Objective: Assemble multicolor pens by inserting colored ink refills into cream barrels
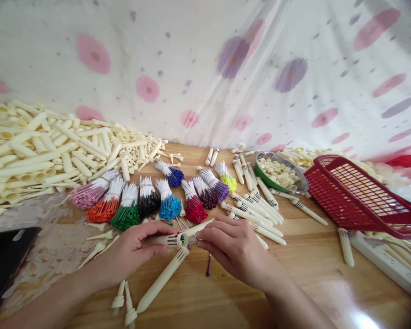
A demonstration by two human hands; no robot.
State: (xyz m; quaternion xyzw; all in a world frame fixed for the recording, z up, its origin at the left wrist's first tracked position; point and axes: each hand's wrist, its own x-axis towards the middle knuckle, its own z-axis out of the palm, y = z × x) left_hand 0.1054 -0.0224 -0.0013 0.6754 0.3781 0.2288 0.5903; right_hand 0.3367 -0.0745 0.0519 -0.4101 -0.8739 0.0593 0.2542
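My left hand point(145, 249) is closed around a cream multi-colour pen barrel point(173, 241), its open end turned to the right, with coloured bits showing inside. Close to that mouth, the fingers of my right hand point(233, 244) pinch a thin pen refill point(192, 241), mostly hidden by the fingertips. Just below both hands lies another slotted cream barrel point(162, 281), slanting across the table. A single blue-tipped refill point(208, 266) rests under my right hand. Beyond the hands stand bundles of refills sorted by colour, among them green point(126, 212), red point(194, 205) and light blue point(169, 203).
A heap of cream pen parts point(48, 151) fills the left. Several slotted pens point(256, 208) lie right of centre, near a green bowl point(281, 171) of small parts. Farther right are a red basket point(363, 196) and a power strip point(387, 260). A phone point(8, 260) lies at left.
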